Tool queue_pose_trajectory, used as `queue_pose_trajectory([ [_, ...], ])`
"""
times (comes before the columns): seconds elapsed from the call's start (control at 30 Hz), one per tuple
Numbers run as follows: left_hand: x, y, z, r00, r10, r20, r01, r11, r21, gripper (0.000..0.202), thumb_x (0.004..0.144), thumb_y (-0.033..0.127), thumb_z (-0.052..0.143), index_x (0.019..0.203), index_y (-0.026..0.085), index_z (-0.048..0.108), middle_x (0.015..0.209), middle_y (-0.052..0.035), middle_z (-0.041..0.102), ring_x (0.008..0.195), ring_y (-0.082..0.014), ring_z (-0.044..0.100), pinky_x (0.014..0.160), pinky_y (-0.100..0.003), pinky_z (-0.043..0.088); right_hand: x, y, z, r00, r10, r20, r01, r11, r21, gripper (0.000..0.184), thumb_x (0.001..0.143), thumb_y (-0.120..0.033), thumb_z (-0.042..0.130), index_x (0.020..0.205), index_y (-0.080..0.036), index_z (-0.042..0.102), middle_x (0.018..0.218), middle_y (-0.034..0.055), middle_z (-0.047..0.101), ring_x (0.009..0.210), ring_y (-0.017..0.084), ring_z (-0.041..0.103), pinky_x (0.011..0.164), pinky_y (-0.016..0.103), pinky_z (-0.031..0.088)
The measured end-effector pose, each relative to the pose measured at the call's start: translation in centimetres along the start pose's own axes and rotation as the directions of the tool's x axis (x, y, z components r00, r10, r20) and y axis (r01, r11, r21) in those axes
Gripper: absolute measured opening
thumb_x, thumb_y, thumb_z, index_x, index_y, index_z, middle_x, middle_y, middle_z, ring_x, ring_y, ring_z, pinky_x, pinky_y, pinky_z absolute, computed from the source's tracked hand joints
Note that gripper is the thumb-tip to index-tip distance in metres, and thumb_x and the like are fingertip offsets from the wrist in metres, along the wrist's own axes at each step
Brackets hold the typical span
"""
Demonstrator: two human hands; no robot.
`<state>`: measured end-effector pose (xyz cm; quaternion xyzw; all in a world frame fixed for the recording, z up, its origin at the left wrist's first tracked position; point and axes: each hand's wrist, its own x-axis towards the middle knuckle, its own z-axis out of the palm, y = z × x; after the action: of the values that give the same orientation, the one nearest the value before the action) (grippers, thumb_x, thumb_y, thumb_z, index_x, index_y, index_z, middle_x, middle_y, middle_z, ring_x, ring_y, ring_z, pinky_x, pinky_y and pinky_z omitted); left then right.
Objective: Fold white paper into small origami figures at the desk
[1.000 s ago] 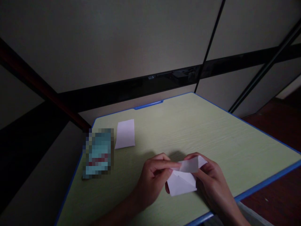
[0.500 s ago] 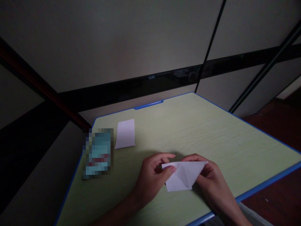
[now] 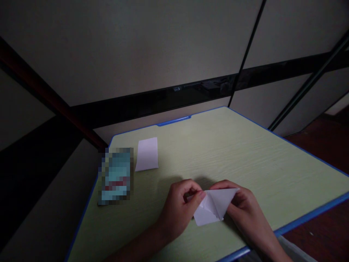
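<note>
A small white sheet of paper [image 3: 209, 211], creased and partly folded into slanting flaps, is held between my two hands above the near part of the table. My left hand [image 3: 181, 207] pinches its upper left part, with the thumb on top and the index finger curled against it. From the right, my right hand [image 3: 244, 207] grips the paper's pointed right side, its fingers behind the sheet and its thumb underneath. Part of the paper's left corner is covered by my left thumb and fingers.
The pale table [image 3: 201, 145] has a blue rim. Toward its left side lies a flat white paper [image 3: 147, 154], beside a blurred teal item [image 3: 117, 176] near the left edge. Light panels with a black band [image 3: 152, 100] stand right behind the table.
My left index finger has curled down and closed with the thumb on the paper's upper left part. The left flap is bent more; my right hand keeps its hold.
</note>
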<state>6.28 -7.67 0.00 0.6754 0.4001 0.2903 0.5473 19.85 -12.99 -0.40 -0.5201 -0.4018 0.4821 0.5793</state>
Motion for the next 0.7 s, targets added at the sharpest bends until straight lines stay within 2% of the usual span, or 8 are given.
queue_pose_trajectory([
  [0.37, -0.15, 0.12, 0.00, 0.998, 0.008, 0.056, -0.012, 0.998, 0.064, 0.023, 0.075, 0.025, 0.045, 0.055, 0.015, 0.044, 0.050, 0.0038, 0.039, 0.048, -0.0083, 0.037, 0.045, -0.020, 0.028, 0.05, 0.26, 0.19, 0.998, -0.008, 0.069, 0.013, 0.997, -0.078, 0.007, 0.063, -0.012, 0.057, 0.062, -0.016, 0.063, 0.052, -0.0015, 0.060, 0.045, 0.010, 0.050, 0.042, 0.019, 0.038],
  [0.6, 0.05, -0.35, 0.25, 0.993, 0.118, -0.021, -0.111, 0.971, 0.211, 0.021, 0.072, 0.017, 0.044, 0.052, 0.017, 0.038, 0.049, 0.0041, 0.039, 0.048, -0.0082, 0.037, 0.047, -0.020, 0.028, 0.13, 0.59, 0.09, 0.998, -0.044, 0.035, 0.049, 0.986, -0.162, 0.012, 0.064, -0.014, 0.055, 0.071, -0.016, 0.064, 0.061, 0.0017, 0.063, 0.051, 0.013, 0.055, 0.046, 0.022, 0.041],
  [0.7, 0.10, -0.30, 0.28, 0.991, 0.131, -0.011, -0.127, 0.972, 0.199, 0.021, 0.072, 0.017, 0.044, 0.052, 0.017, 0.038, 0.048, 0.0045, 0.038, 0.047, -0.0078, 0.036, 0.047, -0.020, 0.028, 0.15, 0.57, 0.09, 0.999, -0.029, 0.034, 0.033, 0.989, -0.147, 0.010, 0.063, -0.016, 0.058, 0.071, -0.016, 0.064, 0.056, -0.0002, 0.061, 0.048, 0.012, 0.053, 0.043, 0.021, 0.039],
])
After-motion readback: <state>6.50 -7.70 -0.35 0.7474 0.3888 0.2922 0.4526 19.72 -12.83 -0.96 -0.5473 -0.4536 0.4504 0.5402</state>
